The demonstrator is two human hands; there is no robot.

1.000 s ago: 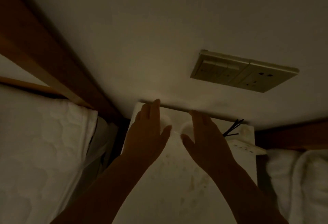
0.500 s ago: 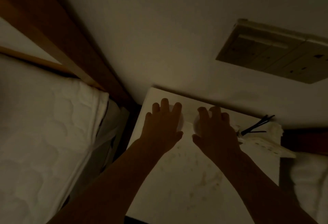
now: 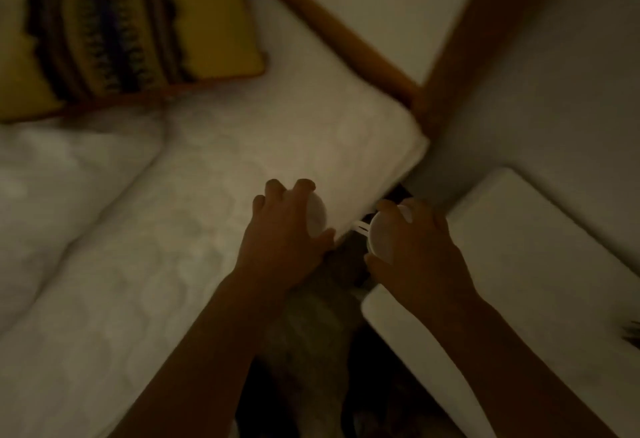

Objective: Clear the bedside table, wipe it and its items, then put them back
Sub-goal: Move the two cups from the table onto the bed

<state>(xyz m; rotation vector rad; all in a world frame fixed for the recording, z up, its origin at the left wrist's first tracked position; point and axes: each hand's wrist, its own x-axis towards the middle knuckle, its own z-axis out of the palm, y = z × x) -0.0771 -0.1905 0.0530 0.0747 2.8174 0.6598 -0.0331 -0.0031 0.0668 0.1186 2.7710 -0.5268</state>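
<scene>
The room is dim. My left hand (image 3: 282, 229) grips a white cup (image 3: 316, 217) from above, over the edge of the white quilted bed (image 3: 207, 202). My right hand (image 3: 419, 247) grips a second white cup (image 3: 381, 235) with a handle, over the gap between the bed and the white bedside table (image 3: 540, 264). The table lies at the right, and its visible top is bare except for dark thin things (image 3: 632, 332) at the frame's right edge.
A yellow and dark striped cushion (image 3: 131, 28) lies at the upper left of the bed, a white pillow (image 3: 52, 188) at the left. A wooden headboard rail (image 3: 346, 32) and post (image 3: 457, 56) stand against the wall. The gap below my hands is dark.
Both hands closed on the cups at the back of the table, lifted them and carried them left toward the bed. My view swung left, away from the wall sockets.
</scene>
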